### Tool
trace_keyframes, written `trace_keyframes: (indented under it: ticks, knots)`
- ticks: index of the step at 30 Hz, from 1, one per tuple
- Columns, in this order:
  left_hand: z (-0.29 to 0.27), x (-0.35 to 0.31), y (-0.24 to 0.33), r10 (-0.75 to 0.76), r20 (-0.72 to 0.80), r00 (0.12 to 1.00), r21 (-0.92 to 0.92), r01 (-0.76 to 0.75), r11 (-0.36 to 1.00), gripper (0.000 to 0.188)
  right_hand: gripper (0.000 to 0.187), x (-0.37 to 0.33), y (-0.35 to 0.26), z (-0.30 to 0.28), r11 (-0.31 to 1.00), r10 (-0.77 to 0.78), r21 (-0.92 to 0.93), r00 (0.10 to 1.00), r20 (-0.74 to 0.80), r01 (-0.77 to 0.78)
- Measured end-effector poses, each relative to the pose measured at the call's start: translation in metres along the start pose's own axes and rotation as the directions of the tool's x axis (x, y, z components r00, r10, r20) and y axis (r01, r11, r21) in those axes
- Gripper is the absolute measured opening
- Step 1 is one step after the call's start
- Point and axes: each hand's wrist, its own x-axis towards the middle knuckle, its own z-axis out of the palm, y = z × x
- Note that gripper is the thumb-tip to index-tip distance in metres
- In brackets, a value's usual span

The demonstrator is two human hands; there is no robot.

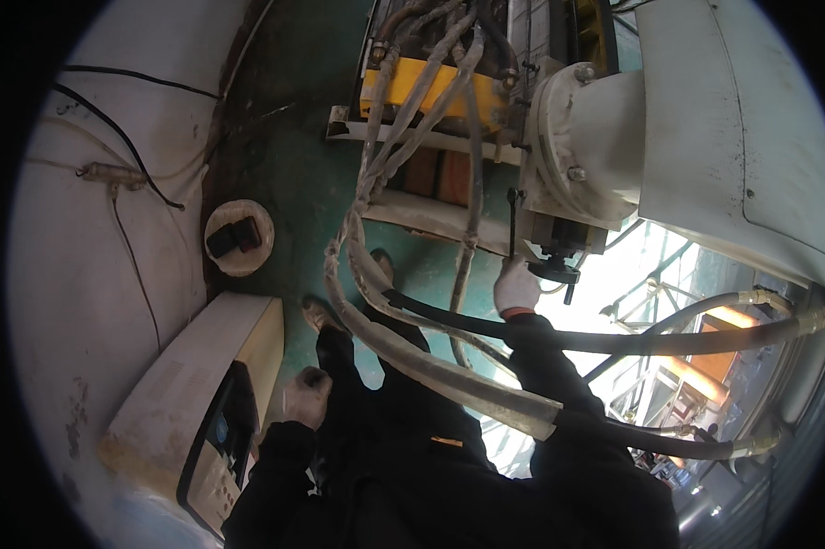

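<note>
Flanking a round black handwheel point(551, 272), a person's right hand point(518, 288) has an indiscernible grip; the left hand point(307, 398) hangs loosely curled.

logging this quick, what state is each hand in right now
Left hand: curled closed, nothing visible in it.
Right hand: at the black handwheel; whether it grips anything cannot be told.

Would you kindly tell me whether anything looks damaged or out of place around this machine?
Two things look worn: the pale sleeve stops abruptly, apparently leaving the dark hose beyond it bare, and the wall at lower left has dark, patchy marks.
</note>
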Motion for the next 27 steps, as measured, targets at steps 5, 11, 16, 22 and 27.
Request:
trace_keyframes:
  ticks: [5, 11, 16, 22, 27]
  knots:
    - [0.003, 0.009, -0.019, -0.095, 0.044, 0.994, -0.037, 0.097, 0.995, 0.037, 0.035, 0.001, 0.018, 0.048, 0.982, -0.003, 0.185, 0.995, -0.103, 0.022]
    - [0.013, 0.023, -0.024, -0.077, 0.036, 0.996, -0.048, 0.078, 0.996, 0.036, 0.037, -0.013, 0.054, -0.076, 0.980, -0.043, 0.181, 0.975, -0.220, 0.084]
    - [0.012, 0.025, 0.000, 0.039, 0.035, 0.999, -0.025, -0.038, 0.999, 0.035, 0.040, 0.035, 0.038, -0.153, 0.989, -0.139, 0.039, 0.988, -0.071, 0.142]
    - [0.012, 0.021, 0.004, 0.031, 0.027, 0.999, -0.055, -0.029, 0.998, 0.032, 0.041, 0.071, 0.009, -0.178, 0.977, -0.145, -0.148, 0.988, 0.051, 0.151]
    - [0.008, 0.020, -0.023, 0.226, 0.038, 0.973, 0.077, -0.228, 0.971, 0.031, 0.043, 0.082, -0.005, -0.185, 0.967, -0.160, -0.186, 0.984, 0.077, 0.171]
